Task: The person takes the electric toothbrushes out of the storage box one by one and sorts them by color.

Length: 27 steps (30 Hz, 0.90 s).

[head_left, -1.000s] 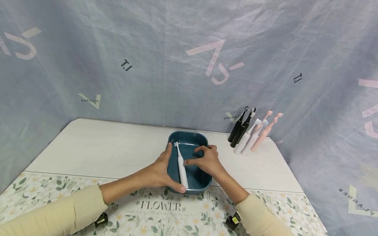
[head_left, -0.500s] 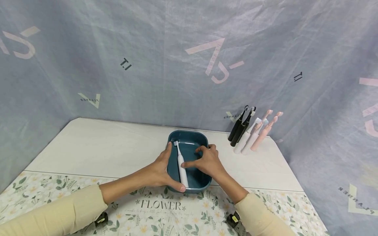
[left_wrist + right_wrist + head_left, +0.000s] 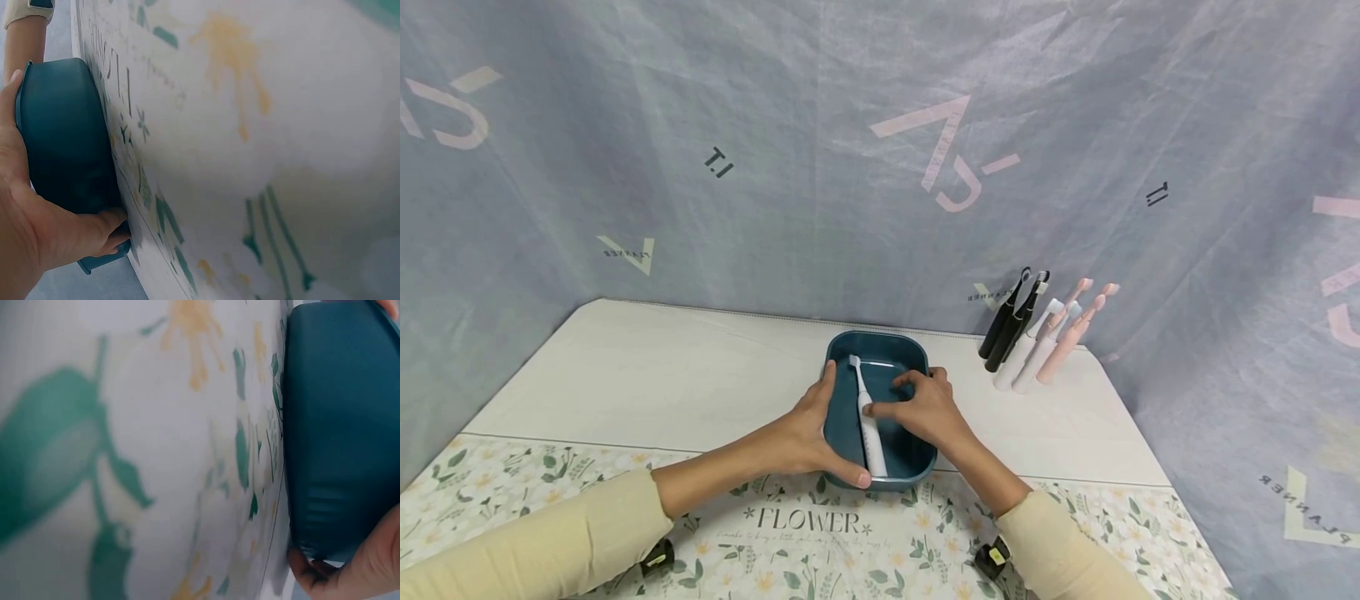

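In the head view, a dark teal tray (image 3: pixel 880 343) stands at the middle of the table's near side. Inside it, toward the left, lies a white electric toothbrush (image 3: pixel 873 446), head at the far end and button side showing. My left hand (image 3: pixel 808 429) grips the tray's left side, thumb at the near rim and fingers along the left wall. My right hand (image 3: pixel 931 408) is at the right wall, its thumb reaching in over the toothbrush handle. In the right wrist view, fingers (image 3: pixel 306 575) of that hand curl against the tray's outer wall (image 3: pixel 344 425).
Black toothbrushes (image 3: pixel 1004 335), white toothbrushes (image 3: pixel 1017 360) and pink toothbrushes (image 3: pixel 1063 354) stand upright in a group at the back right. A flower-print mat (image 3: pixel 760 567) covers the table's front. Grey cloth (image 3: pixel 760 208) hangs behind and at the sides.
The toothbrush in the tray has shifted slightly right and rolled, bringing its button side into sight. My right thumb has moved onto its handle. The left hand and tray have stayed put.
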Each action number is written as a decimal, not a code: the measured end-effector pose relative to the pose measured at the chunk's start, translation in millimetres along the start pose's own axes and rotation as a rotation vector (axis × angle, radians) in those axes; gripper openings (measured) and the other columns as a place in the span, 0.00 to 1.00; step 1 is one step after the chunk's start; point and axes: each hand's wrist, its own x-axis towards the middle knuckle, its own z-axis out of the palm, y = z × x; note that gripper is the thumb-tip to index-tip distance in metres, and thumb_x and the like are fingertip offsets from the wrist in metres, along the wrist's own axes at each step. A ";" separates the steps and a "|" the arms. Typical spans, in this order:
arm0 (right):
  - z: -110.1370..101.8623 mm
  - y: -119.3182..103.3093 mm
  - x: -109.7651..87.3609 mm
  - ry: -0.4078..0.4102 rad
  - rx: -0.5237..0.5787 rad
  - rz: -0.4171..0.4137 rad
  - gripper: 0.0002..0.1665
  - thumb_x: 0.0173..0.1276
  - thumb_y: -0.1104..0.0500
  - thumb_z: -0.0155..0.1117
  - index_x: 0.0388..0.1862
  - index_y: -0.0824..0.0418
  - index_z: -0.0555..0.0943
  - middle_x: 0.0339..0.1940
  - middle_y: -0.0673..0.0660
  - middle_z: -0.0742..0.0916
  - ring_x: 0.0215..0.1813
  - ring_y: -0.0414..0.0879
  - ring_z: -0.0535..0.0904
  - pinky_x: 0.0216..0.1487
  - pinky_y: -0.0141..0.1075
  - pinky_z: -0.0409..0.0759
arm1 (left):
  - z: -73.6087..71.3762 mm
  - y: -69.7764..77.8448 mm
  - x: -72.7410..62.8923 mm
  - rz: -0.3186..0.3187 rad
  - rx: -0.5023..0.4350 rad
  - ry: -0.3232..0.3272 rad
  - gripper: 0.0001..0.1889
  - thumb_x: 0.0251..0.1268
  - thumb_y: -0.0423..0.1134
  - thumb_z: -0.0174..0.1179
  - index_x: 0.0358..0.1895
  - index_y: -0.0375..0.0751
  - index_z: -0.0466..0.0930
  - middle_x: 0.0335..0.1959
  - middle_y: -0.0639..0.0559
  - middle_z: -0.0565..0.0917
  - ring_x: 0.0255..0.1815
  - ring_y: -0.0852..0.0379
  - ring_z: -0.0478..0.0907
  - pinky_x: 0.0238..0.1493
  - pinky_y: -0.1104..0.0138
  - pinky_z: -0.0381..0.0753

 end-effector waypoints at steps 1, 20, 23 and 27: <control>-0.1 -0.5 0.3 -0.001 -0.020 0.000 0.48 0.57 0.31 0.87 0.69 0.58 0.88 0.85 0.74 0.68 0.77 0.70 0.72 0.67 0.68 0.84 | -0.4 0.0 -0.2 0.000 -0.001 0.001 0.94 0.42 0.69 0.91 0.93 0.55 0.15 0.96 0.35 0.30 0.97 0.28 0.37 0.88 0.28 0.59; -0.5 -2.5 0.2 0.005 -0.105 -0.027 0.39 0.56 0.39 0.92 0.59 0.61 0.93 0.78 0.77 0.75 0.78 0.73 0.73 0.63 0.65 0.86 | -0.7 0.0 0.4 -0.007 0.000 -0.003 0.93 0.44 0.67 0.91 0.93 0.55 0.14 0.96 0.35 0.30 0.97 0.27 0.37 0.87 0.26 0.59; -1.5 -1.1 0.7 0.004 -0.095 -0.034 0.32 0.57 0.46 0.90 0.56 0.61 0.94 0.77 0.77 0.76 0.77 0.73 0.73 0.62 0.64 0.87 | -0.3 0.1 1.0 -0.007 -0.002 0.000 0.93 0.43 0.67 0.92 0.93 0.55 0.14 0.96 0.35 0.30 0.97 0.28 0.37 0.87 0.27 0.58; -2.4 0.1 1.1 0.010 -0.077 -0.050 0.28 0.57 0.50 0.88 0.53 0.63 0.94 0.75 0.76 0.78 0.76 0.71 0.74 0.62 0.62 0.87 | 0.3 -0.5 2.2 -0.006 -0.005 0.001 0.94 0.43 0.67 0.92 0.93 0.55 0.14 0.96 0.35 0.30 0.97 0.28 0.37 0.87 0.27 0.58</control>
